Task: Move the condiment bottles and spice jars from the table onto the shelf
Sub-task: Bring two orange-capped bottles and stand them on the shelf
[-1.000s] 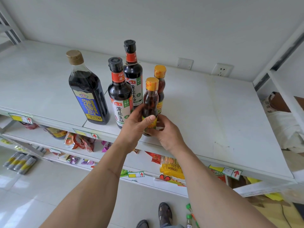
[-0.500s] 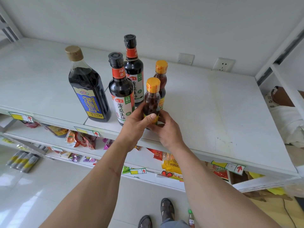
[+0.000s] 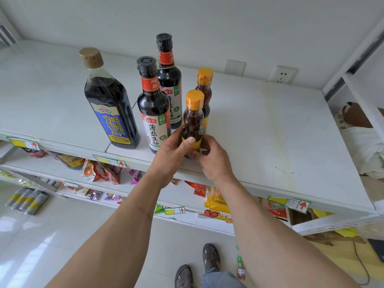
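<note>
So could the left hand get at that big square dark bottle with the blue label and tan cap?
Probably yes, once it lets go. The left hand now grips the small brown yellow-capped bottle. The big square dark bottle with the blue label stands to its left near the white shelf edge, with nothing in front.

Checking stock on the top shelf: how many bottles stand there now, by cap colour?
Black cap: 2, front and behind it
Yellow cap: 2, one in both hands, one behind
Tan cap: 1
Total: 5
</note>
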